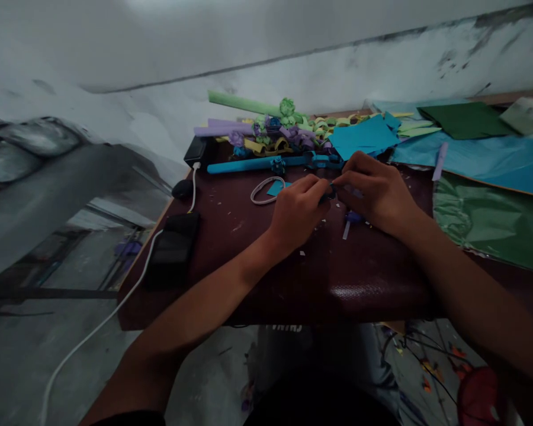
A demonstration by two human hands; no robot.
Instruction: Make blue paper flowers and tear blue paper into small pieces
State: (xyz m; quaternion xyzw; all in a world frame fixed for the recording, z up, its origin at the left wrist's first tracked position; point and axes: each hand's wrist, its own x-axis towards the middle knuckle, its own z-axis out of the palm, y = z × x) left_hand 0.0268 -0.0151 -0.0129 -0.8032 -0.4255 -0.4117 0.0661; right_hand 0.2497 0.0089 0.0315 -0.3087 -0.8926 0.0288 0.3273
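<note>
Dark piece (332,193), held up between left hand (298,213) and right hand (375,188), over the middle of the counter (249,242). Fingers of the left curled in, pinching it; thumb and forefinger of the right drawn close at its other side, but whether gripping or only touching, cannot tell. Probably partway along: already shaped, a green flower (286,107), a purple flower (236,139), a blue flower (278,165) and, in line with a blue tube (244,165), some blue links (322,160); as yet flat, the blue sheets (364,137) behind. Seemingly unfinished, the piece in hand; how much left to do on it, not clear. In looks, small, deep blue to nearly black in the dim light, outline and any folds mostly hidden. Near it on the counter, a pale strip (346,229) and white scraps (302,253).
</note>
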